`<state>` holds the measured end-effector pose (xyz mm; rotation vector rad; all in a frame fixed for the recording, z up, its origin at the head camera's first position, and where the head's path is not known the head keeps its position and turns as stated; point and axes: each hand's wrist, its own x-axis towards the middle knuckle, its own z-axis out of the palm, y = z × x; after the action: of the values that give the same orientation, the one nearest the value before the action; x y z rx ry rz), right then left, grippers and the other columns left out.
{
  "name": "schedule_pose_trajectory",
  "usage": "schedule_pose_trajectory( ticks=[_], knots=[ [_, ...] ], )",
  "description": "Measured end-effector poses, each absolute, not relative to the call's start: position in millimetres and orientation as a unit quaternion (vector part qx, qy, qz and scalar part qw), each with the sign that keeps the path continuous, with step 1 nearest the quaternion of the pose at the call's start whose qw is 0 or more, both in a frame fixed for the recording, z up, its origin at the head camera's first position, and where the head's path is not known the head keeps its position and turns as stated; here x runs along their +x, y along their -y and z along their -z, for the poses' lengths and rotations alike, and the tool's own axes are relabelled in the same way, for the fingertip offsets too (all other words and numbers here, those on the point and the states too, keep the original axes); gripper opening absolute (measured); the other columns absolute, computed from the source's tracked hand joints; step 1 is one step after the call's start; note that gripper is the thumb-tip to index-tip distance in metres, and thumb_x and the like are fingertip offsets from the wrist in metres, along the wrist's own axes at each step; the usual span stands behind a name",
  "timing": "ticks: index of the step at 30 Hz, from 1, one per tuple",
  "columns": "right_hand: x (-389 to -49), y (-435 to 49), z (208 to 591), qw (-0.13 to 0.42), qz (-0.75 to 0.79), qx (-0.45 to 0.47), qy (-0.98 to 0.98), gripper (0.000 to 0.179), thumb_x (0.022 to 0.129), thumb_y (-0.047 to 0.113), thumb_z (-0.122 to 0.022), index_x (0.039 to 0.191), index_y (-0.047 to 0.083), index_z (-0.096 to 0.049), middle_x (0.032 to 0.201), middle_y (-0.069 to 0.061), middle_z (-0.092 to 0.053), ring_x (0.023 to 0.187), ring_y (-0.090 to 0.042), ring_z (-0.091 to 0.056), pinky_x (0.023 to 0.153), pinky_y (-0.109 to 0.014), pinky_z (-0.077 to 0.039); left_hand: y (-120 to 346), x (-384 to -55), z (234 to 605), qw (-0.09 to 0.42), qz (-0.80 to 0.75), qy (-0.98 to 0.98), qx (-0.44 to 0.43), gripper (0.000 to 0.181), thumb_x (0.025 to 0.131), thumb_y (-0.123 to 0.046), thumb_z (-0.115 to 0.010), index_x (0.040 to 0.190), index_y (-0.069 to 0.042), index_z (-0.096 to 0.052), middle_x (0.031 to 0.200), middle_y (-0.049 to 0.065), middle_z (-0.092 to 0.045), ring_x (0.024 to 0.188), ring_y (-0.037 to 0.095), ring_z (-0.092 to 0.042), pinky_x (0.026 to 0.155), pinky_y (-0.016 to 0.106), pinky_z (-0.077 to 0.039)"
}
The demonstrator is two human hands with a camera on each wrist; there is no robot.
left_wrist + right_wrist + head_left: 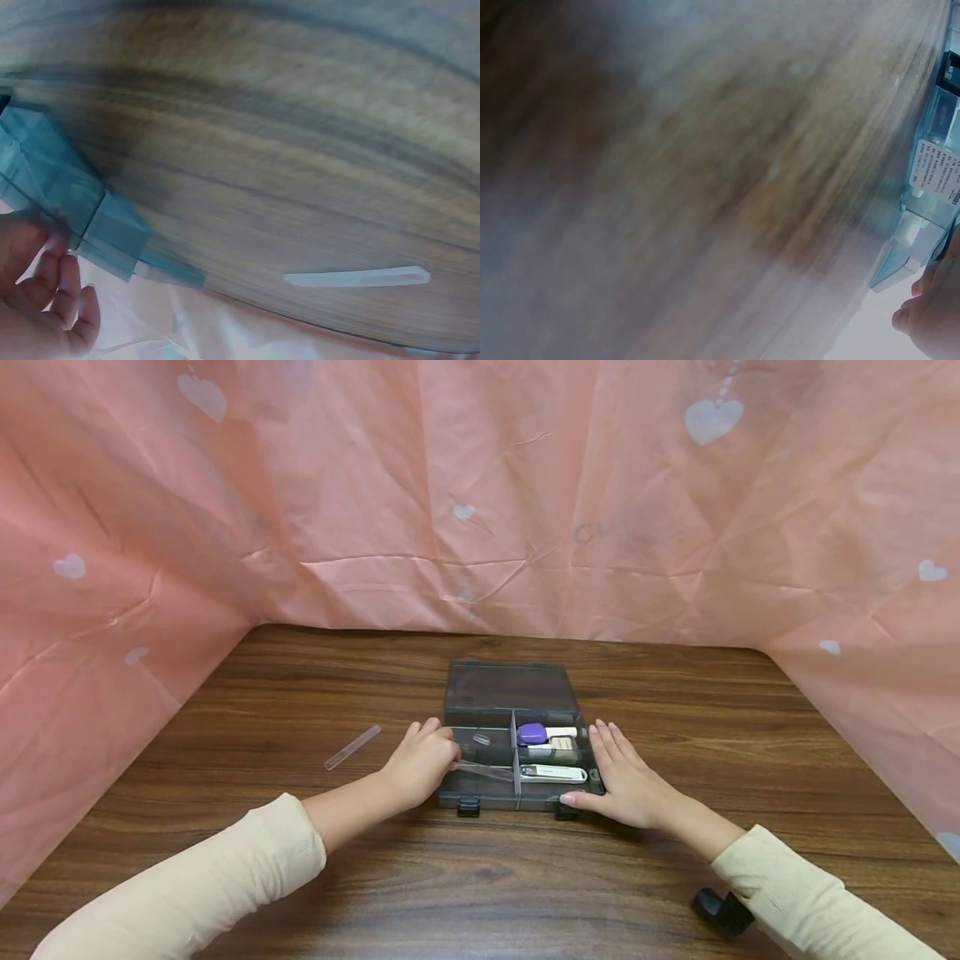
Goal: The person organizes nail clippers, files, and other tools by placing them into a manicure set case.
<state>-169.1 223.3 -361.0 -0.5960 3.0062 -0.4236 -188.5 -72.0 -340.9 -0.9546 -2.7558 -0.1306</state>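
An open, see-through grey compartment box (480,799) lies on the table, its lid (510,687) folded back. My left hand (423,764) reaches over the box's left side and pinches one end of a clear plastic strip (486,771), which spans toward the upright divider (515,760). My right hand (630,781) rests along the box's right edge, fingers extended and thumb on the front corner. In the right compartments lie a purple nail polish bottle (532,734), a paler bottle (562,745) and a nail clipper (553,774). A small clear piece (482,739) sits in a left compartment.
Another clear strip (352,747) lies on the wooden table (480,877), left of the box. A black object (722,912) is beside my right sleeve. Pink cloth (510,527) with hearts hangs around the table's back and sides.
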Motion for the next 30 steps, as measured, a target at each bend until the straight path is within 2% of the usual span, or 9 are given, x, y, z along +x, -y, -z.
schedule_pose_trajectory(
  ticks=[4,9,16,23,30],
  knots=[
    [-168.9,-223.1,361.5,0.022,0.136,-0.193,-0.971,0.105,0.081,0.062,-0.056,0.141,-0.015,-0.017,0.149,-0.034,-0.013,0.139,-0.047,-0.009,0.113,-0.056,-0.014,70.1,-188.5,338.1,0.100,0.038,0.941,-0.321,0.006,0.080,-0.014,-0.070,0.078,-0.009,-0.073,0.078,0.003,-0.063,0.076,0.018,-0.047,0.063,0.028,-0.033],
    [-168.3,-223.2,361.4,0.021,0.135,-0.194,-0.971,0.106,0.081,0.062,-0.056,0.142,-0.014,-0.017,0.149,-0.034,-0.013,0.139,-0.047,-0.009,0.113,-0.056,-0.015,71.9,-186.9,338.7,0.108,0.050,0.939,-0.321,0.008,0.079,-0.013,-0.071,0.085,-0.008,-0.073,0.084,0.004,-0.065,0.079,0.019,-0.050,0.065,0.030,-0.038],
    [-168.0,-223.5,361.0,0.025,0.133,-0.195,-0.971,0.106,0.081,0.063,-0.055,0.142,-0.014,-0.016,0.149,-0.033,-0.012,0.139,-0.047,-0.008,0.113,-0.056,-0.014,82.3,-188.4,343.6,0.148,0.163,0.920,-0.325,0.016,0.078,-0.016,-0.073,0.091,-0.007,-0.073,0.090,0.003,-0.067,0.088,0.021,-0.057,0.075,0.036,-0.047],
    [-168.8,-224.2,360.3,0.024,0.131,-0.194,-0.972,0.106,0.081,0.063,-0.056,0.142,-0.015,-0.016,0.149,-0.034,-0.012,0.139,-0.047,-0.008,0.113,-0.056,-0.014,100.2,-187.9,351.0,0.195,0.264,0.893,-0.309,0.028,0.078,-0.017,-0.074,0.102,-0.003,-0.069,0.099,0.006,-0.066,0.094,0.023,-0.058,0.079,0.040,-0.047],
    [-168.5,-224.1,360.1,0.028,0.131,-0.194,-0.972,0.106,0.081,0.063,-0.055,0.142,-0.014,-0.015,0.150,-0.033,-0.011,0.139,-0.047,-0.008,0.113,-0.056,-0.014,119.3,-185.9,359.9,0.201,0.284,0.894,-0.282,0.038,0.079,-0.017,-0.073,0.111,0.002,-0.063,0.106,0.012,-0.063,0.096,0.024,-0.059,0.082,0.041,-0.049]
  ],
)
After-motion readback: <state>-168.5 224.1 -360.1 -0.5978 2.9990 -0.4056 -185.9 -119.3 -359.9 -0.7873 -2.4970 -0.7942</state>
